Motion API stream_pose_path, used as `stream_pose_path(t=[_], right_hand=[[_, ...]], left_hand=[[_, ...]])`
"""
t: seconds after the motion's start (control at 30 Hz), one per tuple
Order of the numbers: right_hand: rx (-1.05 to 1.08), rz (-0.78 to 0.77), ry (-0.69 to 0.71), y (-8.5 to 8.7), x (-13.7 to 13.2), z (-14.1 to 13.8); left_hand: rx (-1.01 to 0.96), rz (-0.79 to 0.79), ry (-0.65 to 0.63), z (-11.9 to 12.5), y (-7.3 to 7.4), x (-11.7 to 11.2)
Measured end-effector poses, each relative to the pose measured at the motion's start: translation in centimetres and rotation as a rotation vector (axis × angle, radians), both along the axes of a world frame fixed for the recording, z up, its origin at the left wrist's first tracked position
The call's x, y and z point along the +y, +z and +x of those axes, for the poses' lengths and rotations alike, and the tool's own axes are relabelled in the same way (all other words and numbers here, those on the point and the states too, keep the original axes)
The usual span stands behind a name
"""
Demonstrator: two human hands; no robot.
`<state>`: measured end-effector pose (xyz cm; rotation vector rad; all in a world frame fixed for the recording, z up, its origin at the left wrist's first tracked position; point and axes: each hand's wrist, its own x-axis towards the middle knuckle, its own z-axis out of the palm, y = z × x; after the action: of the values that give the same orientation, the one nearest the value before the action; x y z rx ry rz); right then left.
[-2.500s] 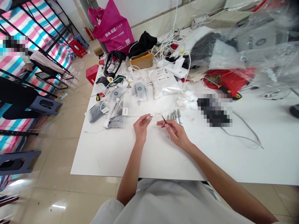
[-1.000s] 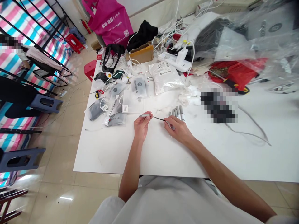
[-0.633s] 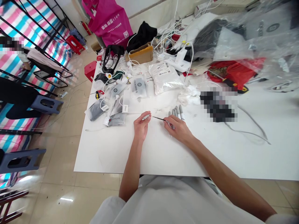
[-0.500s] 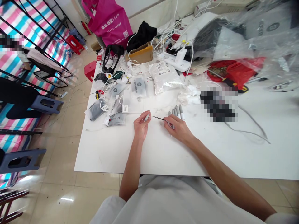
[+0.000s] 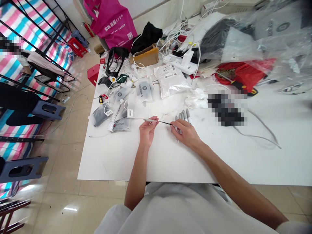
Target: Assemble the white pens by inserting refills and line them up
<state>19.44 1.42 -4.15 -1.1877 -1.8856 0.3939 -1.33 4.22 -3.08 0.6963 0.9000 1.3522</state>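
My left hand (image 5: 147,128) pinches a slim silver tube (image 5: 150,120) between thumb and fingertips, above the white table (image 5: 109,162). My right hand (image 5: 185,133) holds a thin black rod (image 5: 165,123) by its right end. The rod lines up with the tube, end to end, though I cannot tell whether they are joined. Just past my right fingers lie several grey marker pens (image 5: 184,116), their lower parts hidden behind that hand.
Sealed printed pouches (image 5: 143,91), a white bag (image 5: 170,81) and crumpled white tissue (image 5: 197,99) lie beyond my hands. Cables, a power strip (image 5: 180,64) and clear plastic sheeting (image 5: 268,42) crowd the far side. A grey cable (image 5: 263,138) lies to the right.
The silver tube has swung from pointing toward the black rod to lying level in line with it. The rod's left end now nearly meets the tube. The view has shifted slightly.
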Motion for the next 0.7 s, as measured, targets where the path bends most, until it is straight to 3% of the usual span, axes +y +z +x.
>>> stream_pose_path(t=[0.7], right_hand=[[-0.057,0.03,0.012,-0.01,0.04,-0.03]], left_hand=[[-0.084,0.018,-0.057,0.24,0.53,-0.26]])
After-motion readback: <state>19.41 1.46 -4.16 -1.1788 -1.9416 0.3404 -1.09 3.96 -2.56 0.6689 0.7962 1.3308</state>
